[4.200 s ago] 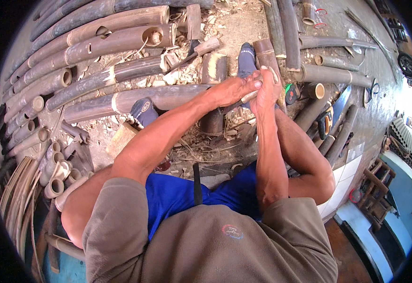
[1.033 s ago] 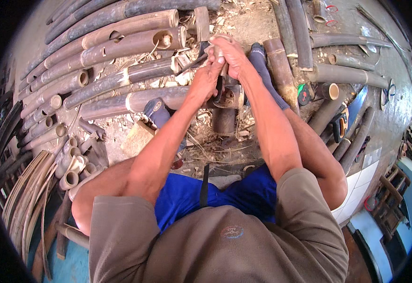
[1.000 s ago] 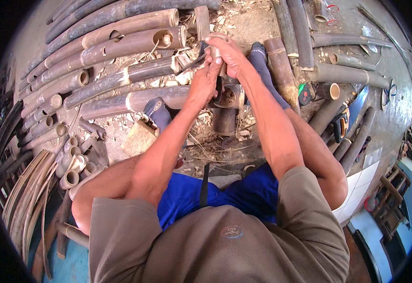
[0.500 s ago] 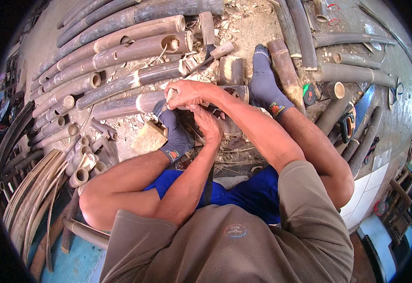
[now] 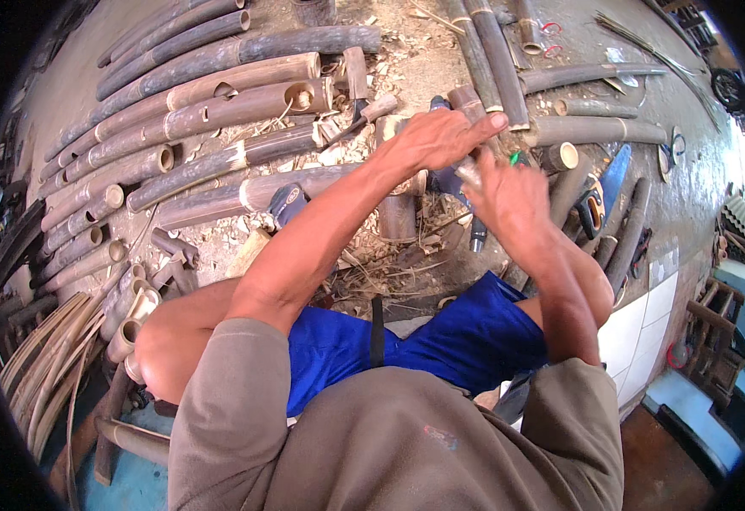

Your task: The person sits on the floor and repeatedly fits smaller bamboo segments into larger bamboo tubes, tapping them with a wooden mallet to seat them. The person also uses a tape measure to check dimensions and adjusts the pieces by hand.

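Note:
My left hand (image 5: 445, 140) reaches across to the right, its fingers curled and its thumb stretched out over my right hand (image 5: 513, 196). The right hand is closed and slightly smeared by motion. A pale narrow piece (image 5: 468, 175) shows between the hands; its kind is unclear. Below them a dark, slim tool-like thing (image 5: 479, 234) points down, partly hidden. Beside my left arm lies a long bamboo pole (image 5: 210, 204), with my left foot in a dark blue sock (image 5: 287, 203) against it. My right foot is mostly hidden behind the hands.
Several bamboo poles (image 5: 210, 119) with cut openings lie at the left. A wooden-handled tool (image 5: 379, 107) rests among wood shavings. To the right are a saw (image 5: 592, 209) with an orange and black handle and more bamboo. Bamboo strips (image 5: 40, 366) are bundled at lower left.
Both hands have moved right, from beside my left foot to near my right foot. My left hand, lower before, is now the upper one. The view has shifted a little.

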Available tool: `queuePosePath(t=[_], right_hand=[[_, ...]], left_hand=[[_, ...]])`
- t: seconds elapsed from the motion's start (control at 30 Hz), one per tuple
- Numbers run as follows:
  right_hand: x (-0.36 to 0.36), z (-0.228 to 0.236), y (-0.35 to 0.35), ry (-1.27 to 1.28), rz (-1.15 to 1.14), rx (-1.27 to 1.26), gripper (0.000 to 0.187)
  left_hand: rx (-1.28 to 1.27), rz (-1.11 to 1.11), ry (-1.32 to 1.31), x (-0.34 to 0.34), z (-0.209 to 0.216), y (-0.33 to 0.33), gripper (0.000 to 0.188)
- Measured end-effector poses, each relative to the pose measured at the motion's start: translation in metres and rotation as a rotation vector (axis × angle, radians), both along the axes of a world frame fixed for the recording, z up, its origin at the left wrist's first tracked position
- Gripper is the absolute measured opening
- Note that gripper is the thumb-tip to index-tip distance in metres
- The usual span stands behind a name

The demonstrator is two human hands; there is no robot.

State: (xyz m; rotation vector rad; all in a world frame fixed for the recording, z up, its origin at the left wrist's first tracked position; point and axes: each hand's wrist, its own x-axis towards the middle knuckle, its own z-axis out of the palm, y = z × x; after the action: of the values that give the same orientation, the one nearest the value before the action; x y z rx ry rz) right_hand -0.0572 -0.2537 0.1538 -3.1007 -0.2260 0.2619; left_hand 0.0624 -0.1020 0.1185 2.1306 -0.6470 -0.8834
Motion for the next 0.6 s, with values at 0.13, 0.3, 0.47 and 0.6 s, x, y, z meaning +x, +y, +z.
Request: queuePosePath(t=[0.13,0.3,0.47,0.6], right_hand=[[-0.063,-0.095,0.014,0.111,-0.521,0.792,0.030],[-0.091,-0.118,0.118,0.149,-1.052,1.577,0.042],[-0.098,-0.189,0.173,-0.046,-0.937,1.281,0.040],[-0.087,-0.186,0.164,0.079,-1.136,1.317,0.041]], left_hand=[[-0.245,0.225,-0.269,-0.008,-0.067,0.049,0.090],[0.248,-0.132,-0.476,-0.060,-0.151,0.119,0.092],[0.108,-0.179,-0.388,-0.039,-0.169,0.126,0.093],[0.193,-0.011,-0.293,-0.049,-0.147,0.106,0.093]])
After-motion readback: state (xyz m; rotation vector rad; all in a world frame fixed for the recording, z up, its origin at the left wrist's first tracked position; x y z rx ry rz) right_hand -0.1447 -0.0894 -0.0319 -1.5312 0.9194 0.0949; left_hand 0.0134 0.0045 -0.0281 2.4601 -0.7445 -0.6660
